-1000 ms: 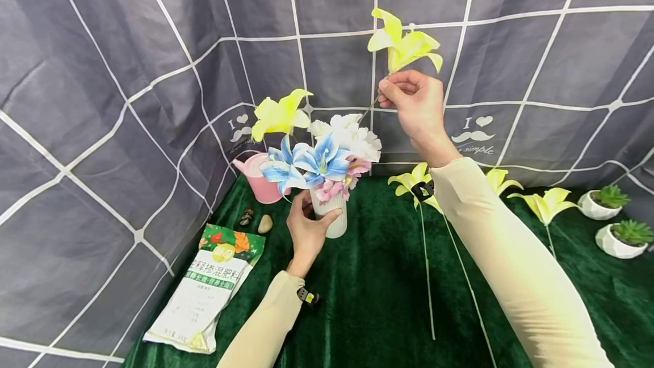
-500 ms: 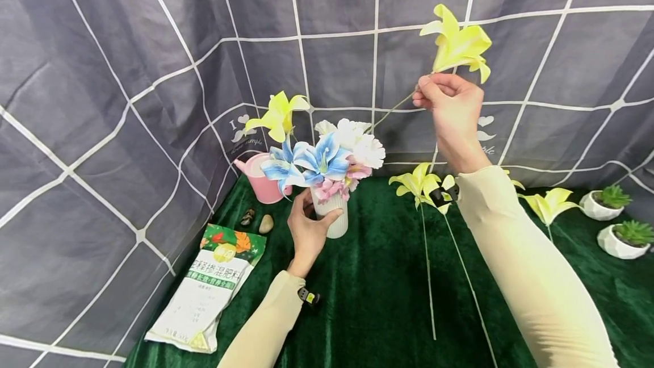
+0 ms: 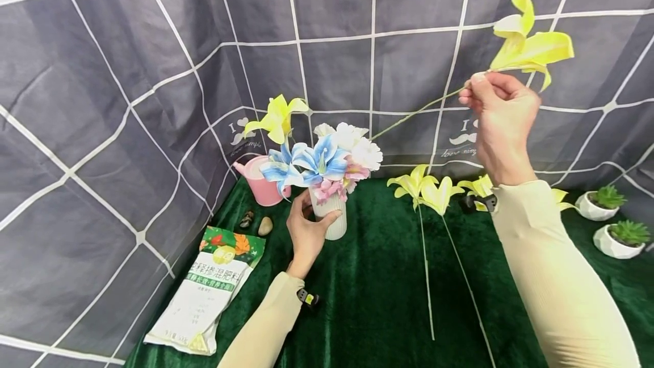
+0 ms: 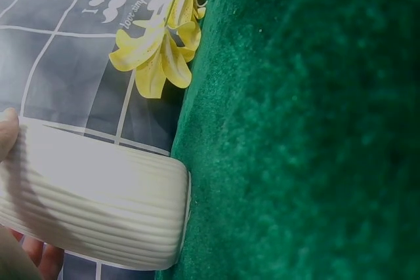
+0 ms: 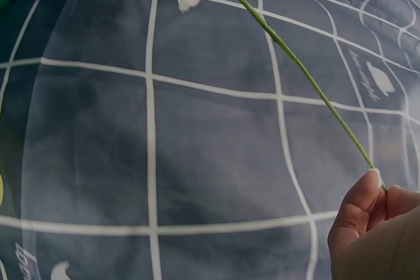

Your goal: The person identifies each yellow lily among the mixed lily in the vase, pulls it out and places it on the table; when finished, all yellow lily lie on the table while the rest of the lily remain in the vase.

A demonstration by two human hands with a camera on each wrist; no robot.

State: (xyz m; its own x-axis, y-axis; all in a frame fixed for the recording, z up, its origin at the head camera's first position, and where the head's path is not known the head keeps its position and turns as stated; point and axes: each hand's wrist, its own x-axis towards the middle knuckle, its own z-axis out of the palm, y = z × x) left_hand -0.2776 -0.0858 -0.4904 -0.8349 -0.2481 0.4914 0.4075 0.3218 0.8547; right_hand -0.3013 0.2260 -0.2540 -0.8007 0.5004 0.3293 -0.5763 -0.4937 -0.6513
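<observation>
My left hand (image 3: pixel 308 230) grips a white ribbed vase (image 3: pixel 335 225), thumb across its front; the left wrist view shows the vase (image 4: pixel 98 195) standing on green cloth. Blue lilies (image 3: pixel 323 159), white blossoms (image 3: pixel 364 149), pink blossoms (image 3: pixel 329 189) and one yellow lily (image 3: pixel 278 119) fill it. Up at the right, my right hand (image 3: pixel 506 124) pinches another yellow lily (image 3: pixel 533 47) just under its bloom. That lily's green stem (image 5: pixel 295 60) slants down behind the white blossoms; its lower end is hidden.
Several yellow lilies (image 3: pixel 439 195) lie on the green cloth (image 3: pixel 373 300) at right, near two potted succulents (image 3: pixel 620 238). A pink watering can (image 3: pixel 263 186), stones (image 3: pixel 265 225) and a fertilizer bag (image 3: pixel 204 294) are at left. Grey gridded curtain (image 3: pixel 337 10) hangs behind.
My right hand has moved right, carrying the yellow lily's bloom away from the vase, so more of its stem shows and slants lower. My left hand stays on the vase.
</observation>
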